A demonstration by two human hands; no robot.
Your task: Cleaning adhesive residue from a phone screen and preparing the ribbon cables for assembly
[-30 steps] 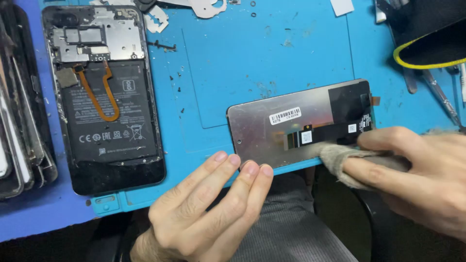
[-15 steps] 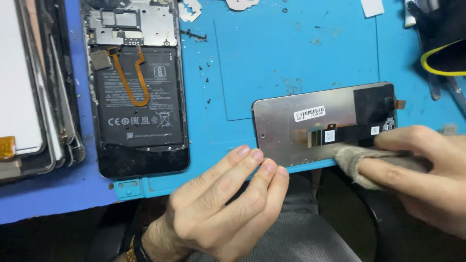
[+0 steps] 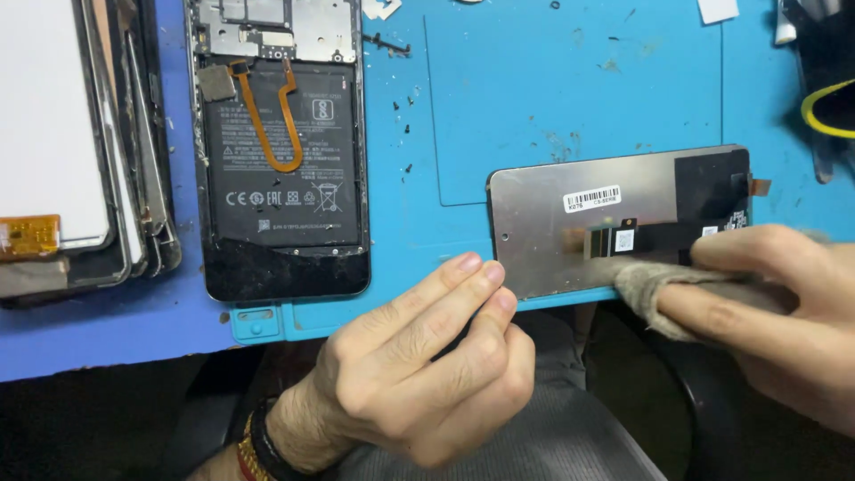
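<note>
At the front edge of the blue mat (image 3: 570, 107), the screen panel (image 3: 614, 214) lies face down with its long axis running left-right, its near edge hanging just over the mat's rim. Left hand (image 3: 419, 365) sits at the panel's left short end, fingers (image 3: 463, 276) loosely curled, tips touching that near-left corner, nothing gripped. Right hand (image 3: 784, 312) is at the panel's right half, fingers closed around a grey cloth (image 3: 650, 289) pressed on the panel's lower edge beside the black ribbon strip (image 3: 659, 236). Right hand covers more of the panel; left only steadies the end. White barcode sticker (image 3: 592, 199) sits upper-middle on the silver back, a small white square tag on the ribbon. Well left: opened phone (image 3: 280, 151), long axis front-back, black battery with white marks, orange flex cable (image 3: 267, 125) looping over it. Stacked frames (image 3: 134, 178) at far left.
</note>
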